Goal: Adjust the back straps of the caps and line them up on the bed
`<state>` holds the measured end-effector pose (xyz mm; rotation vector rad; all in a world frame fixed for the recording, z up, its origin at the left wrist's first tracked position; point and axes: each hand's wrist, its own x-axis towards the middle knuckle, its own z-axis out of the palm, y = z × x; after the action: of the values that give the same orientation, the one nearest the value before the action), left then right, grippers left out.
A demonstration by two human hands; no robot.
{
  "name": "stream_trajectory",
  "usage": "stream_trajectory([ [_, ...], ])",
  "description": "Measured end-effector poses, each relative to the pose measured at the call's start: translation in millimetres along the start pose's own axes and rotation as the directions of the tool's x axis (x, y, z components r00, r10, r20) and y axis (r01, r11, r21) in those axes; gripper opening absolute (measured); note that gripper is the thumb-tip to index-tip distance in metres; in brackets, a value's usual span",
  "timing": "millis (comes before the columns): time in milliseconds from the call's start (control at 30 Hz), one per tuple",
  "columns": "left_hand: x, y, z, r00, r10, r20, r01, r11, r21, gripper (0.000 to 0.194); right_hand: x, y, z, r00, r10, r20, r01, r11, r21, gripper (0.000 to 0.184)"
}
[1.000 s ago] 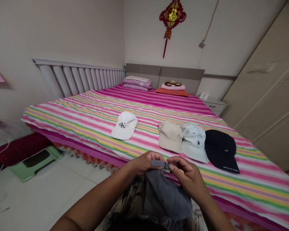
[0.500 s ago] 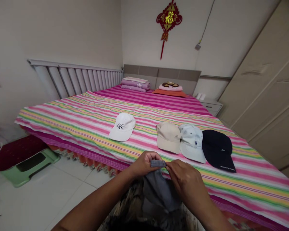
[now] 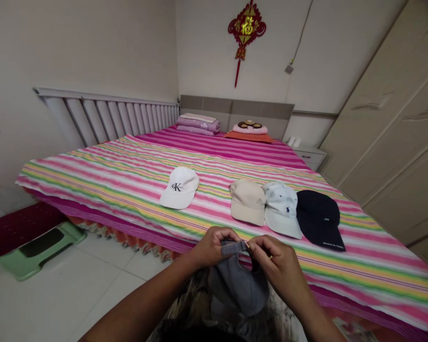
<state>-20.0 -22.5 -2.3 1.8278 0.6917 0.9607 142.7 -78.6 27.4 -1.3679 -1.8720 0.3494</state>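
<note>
A grey baseball cap [image 3: 238, 287] hangs between my hands, its back opening and adjustment strap [image 3: 233, 248] facing up. My left hand [image 3: 214, 247] is closed on the strap's left side. At the strap's right end, by the buckle, my right hand [image 3: 276, 259] pinches the cap's band with thumb and fingers. Beyond them on the bed lie a beige cap [image 3: 248, 202], a pale blue cap [image 3: 282, 209] and a black cap [image 3: 321, 218], side by side with brims toward me. A white cap [image 3: 180, 187] with black letters sits apart to the left.
The bed has a striped cover [image 3: 128, 175], with folded purple bedding [image 3: 198, 124] and a pink and orange stack [image 3: 249, 130] near the headboard [image 3: 264, 109]. A green stool [image 3: 43, 249] stands on the tiled floor at left. A large tan panel [image 3: 385, 133] leans at right.
The grey cap has tilted so that more of its crown and back opening shows. My right hand has turned slightly, its fingers more visible. The view has shifted a little.
</note>
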Motion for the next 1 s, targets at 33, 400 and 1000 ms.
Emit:
stream_trajectory([
  [33, 0, 0, 0.3, 1.0, 0.012, -0.012, -0.012, 1.0, 0.02, 0.014, -1, -2, 0, 1.0, 0.006, 0.019, -0.006, 1.0, -0.005, 0.02],
  [400, -2, 4, 5.7, 0.978, 0.193, -0.077, -0.172, 0.958, 0.228, 0.012, 2, 5, 9, 0.966, 0.236, 0.108, -0.258, 0.918, 0.301, 0.017],
  [1000, -3, 0, 3.6, 0.955, -0.297, -0.025, 0.231, 0.792, -0.565, 0.026, -11, -7, 17, 0.912, -0.394, -0.109, 0.347, 0.887, -0.305, 0.015],
])
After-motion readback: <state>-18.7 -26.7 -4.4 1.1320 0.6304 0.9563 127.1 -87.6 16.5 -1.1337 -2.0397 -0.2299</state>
